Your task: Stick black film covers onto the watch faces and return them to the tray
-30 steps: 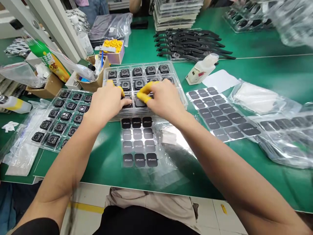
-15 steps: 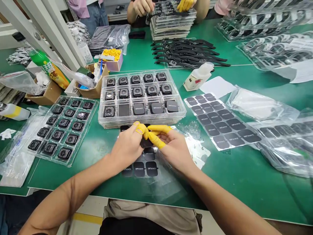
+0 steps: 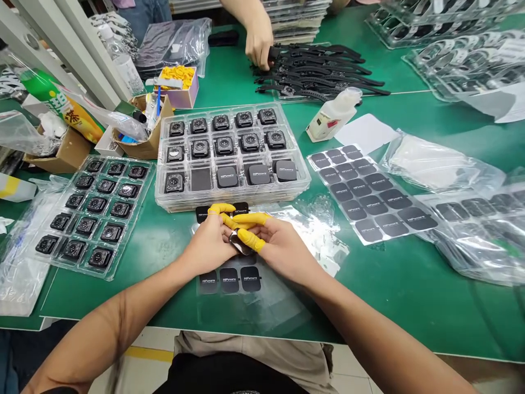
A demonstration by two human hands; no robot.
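Between my hands is a dark watch case, tilted so that a shiny curved edge shows. My left hand is closed on its left side, with yellow finger cots on the fingertips. From the other side my right hand, also in yellow cots, pinches it; the fingers hide much of the case. Under the hands lies a clear sheet of black HiFuture stickers, partly covered. Just beyond stands a stack of clear trays with watch cases in the pockets, three in the front row with HiFuture covers.
At left lies another tray of watch cases. A sticker sheet, a white bottle and plastic bags are at right. Small boxes stand at back left. A co-worker's hand touches black watches with straps.
The watch case has turned between my fingers, from its flat black face to a shiny edge. The co-worker's hand has come down onto the strapped watches. My view has shifted slightly.
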